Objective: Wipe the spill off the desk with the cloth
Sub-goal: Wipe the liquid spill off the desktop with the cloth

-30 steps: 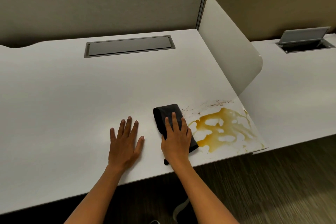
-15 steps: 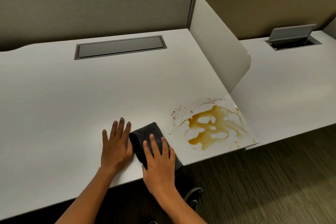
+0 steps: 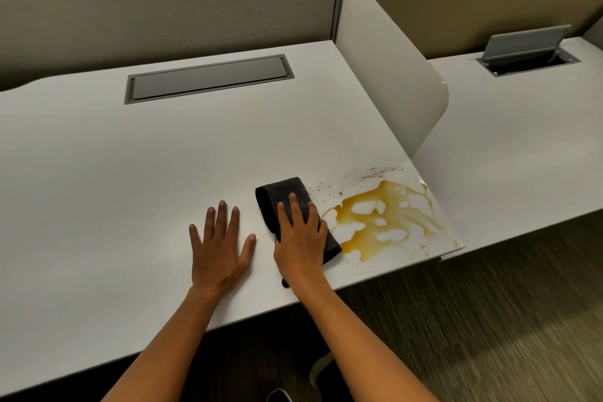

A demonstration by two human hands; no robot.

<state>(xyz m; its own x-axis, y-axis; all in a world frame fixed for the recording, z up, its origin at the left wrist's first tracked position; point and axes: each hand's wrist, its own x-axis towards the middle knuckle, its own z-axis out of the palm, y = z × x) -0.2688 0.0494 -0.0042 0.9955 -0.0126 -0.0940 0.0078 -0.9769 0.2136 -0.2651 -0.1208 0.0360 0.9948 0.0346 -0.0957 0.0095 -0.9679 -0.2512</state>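
A folded black cloth is being pressed flat onto the white desk by the right hand, palm down, fingers spread over the fabric, not curled round it. The cloth's right edge is touching the left margin of the amber spill, which is lying near the desk's front right corner w/ dark specks scattered just behind it. The left hand is being rested flat on bare desk just beside the cloth, fingers extended, nothing gripped. A grey cable hatch is sitting closed toward the back, & a white divider panel is standing upright along the desk's right side
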